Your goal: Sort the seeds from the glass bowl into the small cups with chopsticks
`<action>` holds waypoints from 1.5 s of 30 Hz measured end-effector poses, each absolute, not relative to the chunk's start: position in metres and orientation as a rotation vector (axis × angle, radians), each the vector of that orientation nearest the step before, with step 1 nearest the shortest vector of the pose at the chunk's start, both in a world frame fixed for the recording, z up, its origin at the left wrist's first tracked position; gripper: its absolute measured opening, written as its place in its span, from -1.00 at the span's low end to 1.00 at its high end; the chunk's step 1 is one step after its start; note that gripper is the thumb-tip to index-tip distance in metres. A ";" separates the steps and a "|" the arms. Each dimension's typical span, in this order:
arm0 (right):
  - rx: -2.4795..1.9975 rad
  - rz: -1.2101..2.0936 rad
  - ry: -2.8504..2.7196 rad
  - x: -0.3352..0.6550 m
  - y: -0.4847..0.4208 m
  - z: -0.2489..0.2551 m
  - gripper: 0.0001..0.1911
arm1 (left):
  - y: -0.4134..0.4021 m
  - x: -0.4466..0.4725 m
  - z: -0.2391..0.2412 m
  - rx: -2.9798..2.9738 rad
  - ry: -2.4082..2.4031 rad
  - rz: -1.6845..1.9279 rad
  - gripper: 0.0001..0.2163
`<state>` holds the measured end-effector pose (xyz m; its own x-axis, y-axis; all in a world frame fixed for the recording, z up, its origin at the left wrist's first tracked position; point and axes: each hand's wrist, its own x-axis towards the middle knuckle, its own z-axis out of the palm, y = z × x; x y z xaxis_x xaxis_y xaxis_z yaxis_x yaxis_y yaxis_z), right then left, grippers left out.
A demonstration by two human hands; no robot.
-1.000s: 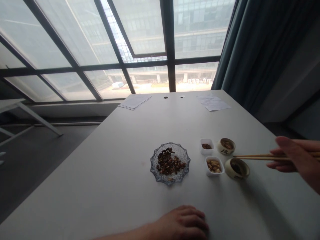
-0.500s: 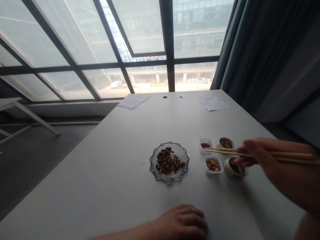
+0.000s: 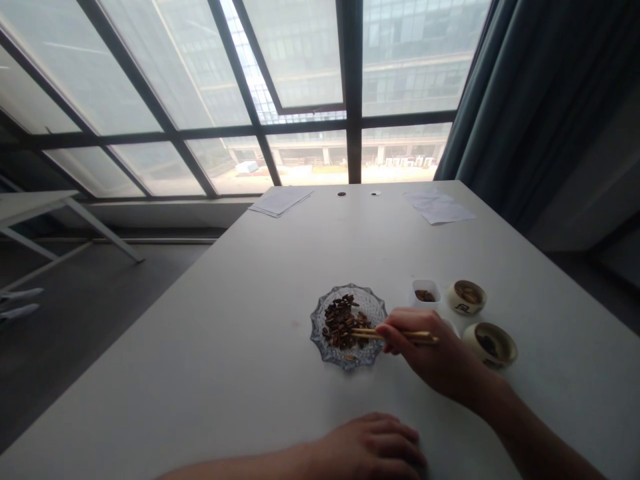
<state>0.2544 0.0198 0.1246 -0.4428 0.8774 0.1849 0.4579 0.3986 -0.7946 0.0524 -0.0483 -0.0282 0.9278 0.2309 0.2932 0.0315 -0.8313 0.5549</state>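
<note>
My right hand (image 3: 425, 347) is closed around a pair of wooden chopsticks (image 3: 367, 333). Their tips reach into a scalloped glass dish (image 3: 371, 308), touching or just over a heap of dark brown seeds or shelled nuts (image 3: 341, 323); whether a piece is pinched between them I cannot tell. Lying on the table near its front edge, my left hand (image 3: 373, 443) rests palm down, fingers loosely stretched and holding nothing. Behind my right hand, a small white square cup (image 3: 426, 285) contains brown pieces. A second white cup (image 3: 451, 327) is mostly hidden by that hand.
Two cream round pots (image 3: 467, 297) with dark contents stand at the right; the nearer pot (image 3: 493, 343) is beside my right wrist. Papers (image 3: 280, 200) lie at the white table's far left corner, and a sheet (image 3: 440, 207) at the far right. Windows and a dark curtain (image 3: 480, 93) border the far side.
My right hand has moved left with the chopsticks, from above the small cups to the glass dish. My left hand stays resting on the table. The view has shifted slightly left.
</note>
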 end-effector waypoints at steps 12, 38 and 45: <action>-1.119 0.931 -2.016 0.257 0.025 0.120 -0.53 | -0.048 0.053 -0.019 2.475 0.206 0.454 -0.80; -1.170 0.983 -2.013 0.257 0.026 0.123 -0.50 | -0.046 0.053 -0.022 2.377 0.201 0.447 -0.72; -1.205 0.892 -2.017 0.256 0.028 0.117 -0.45 | -0.047 0.053 -0.021 2.401 0.215 0.411 -0.73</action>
<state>0.2565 0.0281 0.1174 -0.3930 0.9048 0.1640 0.4875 0.3563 -0.7971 0.0529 -0.0468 -0.0211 0.9365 0.2606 0.2348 0.0451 -0.7533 0.6561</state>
